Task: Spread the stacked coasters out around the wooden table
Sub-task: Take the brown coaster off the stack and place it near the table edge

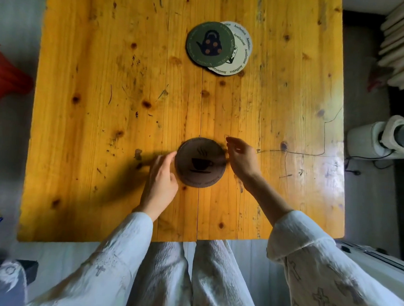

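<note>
Brown coaster [200,162] between both hands, left hand [161,177] touching rim, right hand [241,157] open beside

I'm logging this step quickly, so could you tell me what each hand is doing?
Left hand: open, fingers against the brown coaster edge.
Right hand: open, fingertips at its other edge.

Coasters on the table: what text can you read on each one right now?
"Aesthetics": repeated in rings on the cream coaster, partly covered by the green one.
Green coaster: rim lettering around a teapot picture, too small to read.
Brown coaster: rim lettering around a steaming cup picture, too dark and blurred to read.
No other text is legible.
</note>
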Demonstrator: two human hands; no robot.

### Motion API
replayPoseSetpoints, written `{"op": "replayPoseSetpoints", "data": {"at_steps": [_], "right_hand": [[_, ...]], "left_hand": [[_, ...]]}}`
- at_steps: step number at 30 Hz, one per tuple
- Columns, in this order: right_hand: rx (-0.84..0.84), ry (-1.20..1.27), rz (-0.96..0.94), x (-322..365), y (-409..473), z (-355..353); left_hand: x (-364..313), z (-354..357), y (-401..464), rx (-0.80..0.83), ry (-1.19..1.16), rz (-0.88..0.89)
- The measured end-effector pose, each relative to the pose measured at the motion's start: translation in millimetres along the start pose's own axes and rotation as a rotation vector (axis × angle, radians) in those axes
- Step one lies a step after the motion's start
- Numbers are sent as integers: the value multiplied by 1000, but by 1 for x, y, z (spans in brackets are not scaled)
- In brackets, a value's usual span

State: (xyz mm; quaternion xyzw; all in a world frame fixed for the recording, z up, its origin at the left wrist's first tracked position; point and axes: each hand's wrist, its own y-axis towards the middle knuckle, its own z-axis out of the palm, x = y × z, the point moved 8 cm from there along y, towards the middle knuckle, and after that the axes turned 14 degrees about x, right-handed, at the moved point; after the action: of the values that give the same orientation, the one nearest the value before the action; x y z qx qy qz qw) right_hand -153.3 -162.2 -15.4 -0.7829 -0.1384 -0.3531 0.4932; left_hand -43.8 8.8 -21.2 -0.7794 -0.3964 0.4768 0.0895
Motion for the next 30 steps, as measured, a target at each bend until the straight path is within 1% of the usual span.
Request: {"op": "replayPoseSetpoints", "data": {"at_steps": [3,6,10,16,21,24,30], "right_hand": [[31,-178,53,-5,4,4],[82,-340,2,0,7,11],[120,-444,-30,-1,9,19],[166,-466,-39,-17,-9,31],[225,-439,22,-32,-35,39],[249,-433,54,-39,-46,42],[275,-450,78,-46,-57,51]], "left_hand": [[-16,-1,18,51,0,14],[-28,5,34,159,-12,-8],[-32,14,30,190,37,33],[-13,22,-2,162,50,63],[-6,33,-23,222,31,29],[-5,37,-35,245,44,38],[2,41,-52,274,39,17]]}}
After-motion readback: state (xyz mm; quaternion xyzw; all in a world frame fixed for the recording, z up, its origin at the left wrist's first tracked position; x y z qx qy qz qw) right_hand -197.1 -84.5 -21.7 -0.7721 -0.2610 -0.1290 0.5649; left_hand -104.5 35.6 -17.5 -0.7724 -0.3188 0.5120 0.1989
